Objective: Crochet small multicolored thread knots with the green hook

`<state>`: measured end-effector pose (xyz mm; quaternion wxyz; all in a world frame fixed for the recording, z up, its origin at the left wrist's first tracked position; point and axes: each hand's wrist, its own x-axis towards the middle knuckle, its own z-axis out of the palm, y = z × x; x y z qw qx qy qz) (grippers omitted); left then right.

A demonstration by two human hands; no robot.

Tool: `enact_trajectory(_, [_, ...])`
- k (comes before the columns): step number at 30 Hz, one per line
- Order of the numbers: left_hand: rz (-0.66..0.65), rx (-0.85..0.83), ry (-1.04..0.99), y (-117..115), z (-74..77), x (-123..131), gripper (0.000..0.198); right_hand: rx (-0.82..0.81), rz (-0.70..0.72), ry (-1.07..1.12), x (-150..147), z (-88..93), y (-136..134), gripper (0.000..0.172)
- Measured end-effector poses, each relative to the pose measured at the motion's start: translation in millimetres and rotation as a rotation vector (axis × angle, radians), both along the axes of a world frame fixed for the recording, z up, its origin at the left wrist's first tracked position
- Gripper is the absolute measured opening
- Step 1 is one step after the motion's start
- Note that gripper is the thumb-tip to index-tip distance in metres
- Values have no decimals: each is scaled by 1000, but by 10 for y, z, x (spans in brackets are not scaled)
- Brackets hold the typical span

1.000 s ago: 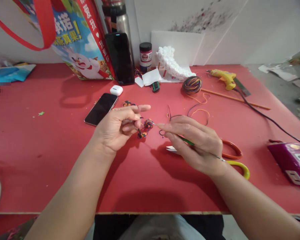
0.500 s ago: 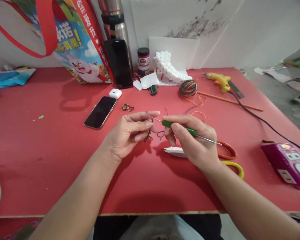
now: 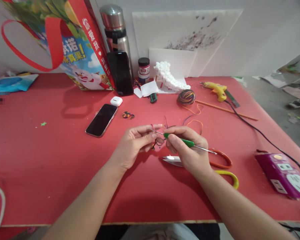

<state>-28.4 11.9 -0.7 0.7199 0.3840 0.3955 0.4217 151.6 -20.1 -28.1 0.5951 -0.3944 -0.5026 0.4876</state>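
My right hand grips a crochet hook by its green handle, with a metal shaft showing at both ends. The front shaft reaches to the index finger of my left hand, where yarn is looped. Between its thumb and fingers my left hand pinches a small piece of multicoloured crochet, mostly hidden by the fingers. Loose yarn runs over the table to a multicoloured yarn ball. Under my right hand lie scissors with orange and yellow handles.
Left of my hands are a phone, an earbud case and a small crocheted piece. A second phone leans on a steel flask. To the right are a glue gun, a wooden stick and a purple power block.
The camera view has tilted up a little, so everything sits lower in the picture. My hands stay close together, with the hook's tip still at the left index finger.
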Motion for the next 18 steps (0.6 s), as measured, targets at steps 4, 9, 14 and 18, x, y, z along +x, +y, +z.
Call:
enact_trajectory(4, [25, 27, 133, 50, -43, -35, 24, 37, -31, -23, 10, 29, 29, 9])
enact_trajectory(9, [-63, 80, 235, 96, -95, -56, 21, 56, -47, -73, 28, 42, 105, 17])
enact_trajectory(14, [-143, 151, 327, 75, -157, -49, 18, 87, -45, -95, 27, 30, 134, 16])
enact_trajectory(18, [-200, 179, 321, 47, -160, -29, 15, 102, -48, -97, 9, 0, 124, 16])
